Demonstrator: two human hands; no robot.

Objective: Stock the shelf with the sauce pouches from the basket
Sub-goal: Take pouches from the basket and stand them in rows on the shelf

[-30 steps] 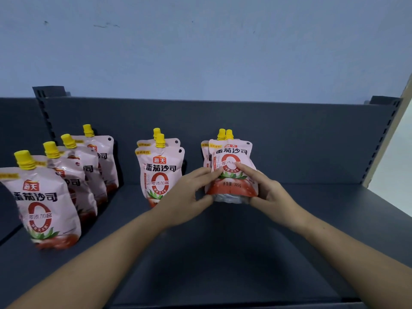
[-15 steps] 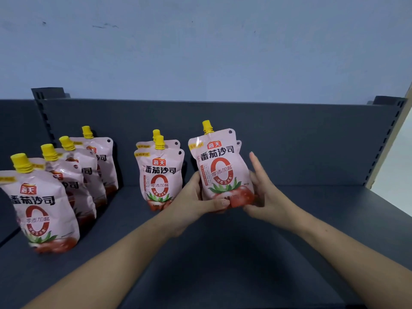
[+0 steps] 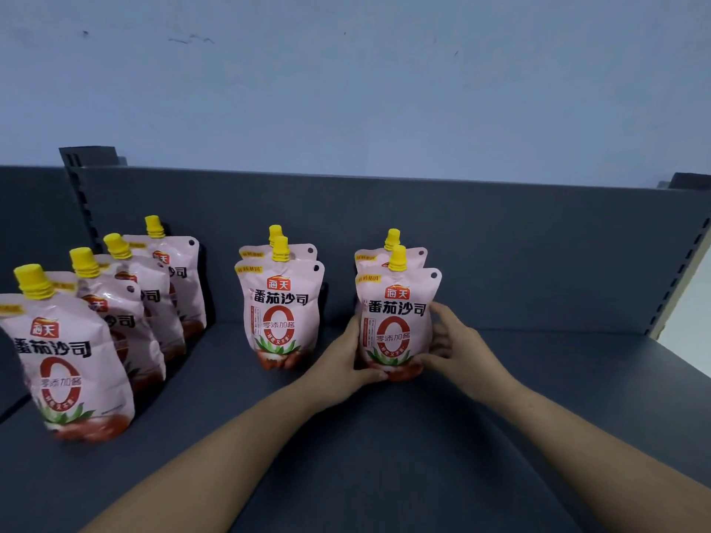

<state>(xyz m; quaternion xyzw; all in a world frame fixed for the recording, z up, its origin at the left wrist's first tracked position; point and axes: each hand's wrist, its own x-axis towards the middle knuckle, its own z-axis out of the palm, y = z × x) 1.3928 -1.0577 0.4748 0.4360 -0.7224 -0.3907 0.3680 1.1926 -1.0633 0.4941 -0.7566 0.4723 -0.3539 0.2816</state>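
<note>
A pink sauce pouch [image 3: 396,321] with a yellow cap stands upright on the dark grey shelf [image 3: 384,455], right of centre, with a second pouch [image 3: 388,255] close behind it. My left hand [image 3: 342,367] grips the front pouch at its lower left, thumb curled under its base. My right hand [image 3: 458,348] is at its right side, fingers curled against the edge. A pair of pouches [image 3: 279,309] stands in the middle. A row of several pouches [image 3: 65,355] runs along the left. The basket is out of view.
The shelf's upright back panel [image 3: 500,244] rises behind the pouches. Slotted uprights stand at the left [image 3: 82,198] and right [image 3: 681,263] ends. Bare shelf surface lies in front of and to the right of my hands. A pale blue wall [image 3: 346,90] is above.
The front pouch, lifted and tilted half a second ago, now stands upright on the shelf in front of the other one. Both hands have come down with it and stay on its sides.
</note>
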